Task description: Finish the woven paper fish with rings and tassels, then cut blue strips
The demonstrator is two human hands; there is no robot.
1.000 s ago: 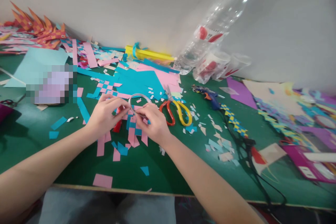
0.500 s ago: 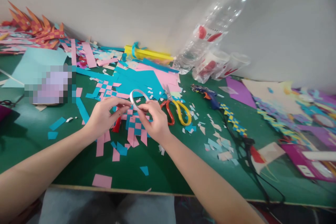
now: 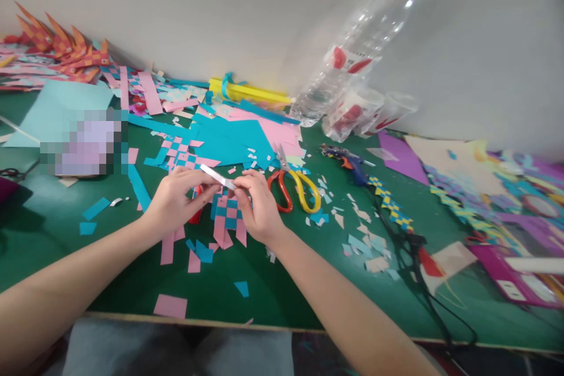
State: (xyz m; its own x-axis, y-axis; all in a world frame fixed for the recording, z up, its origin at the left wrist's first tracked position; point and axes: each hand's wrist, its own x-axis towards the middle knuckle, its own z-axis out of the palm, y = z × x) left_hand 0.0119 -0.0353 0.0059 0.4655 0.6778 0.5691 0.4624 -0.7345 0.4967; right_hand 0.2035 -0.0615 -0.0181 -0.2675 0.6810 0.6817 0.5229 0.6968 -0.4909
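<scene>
Held above the woven paper [image 3: 228, 211]: white band [image 3: 217, 177], pinched at its right end by the right hand [image 3: 259, 205]; fingertips of the left hand [image 3: 178, 197] at its lower side, gripping or only touching, not possible to tell. Probably light, smooth, rather stiff, but easy to deform by hard squeezing; better to take gently by the edges. Seen nearly edge-on, with right end covered, so full shape unclear. Farther out, red piece [image 3: 195, 215] partly hidden behind the left hand, scissors [image 3: 305, 191] fully visible, bottle [image 3: 352, 53] cut at the top.
</scene>
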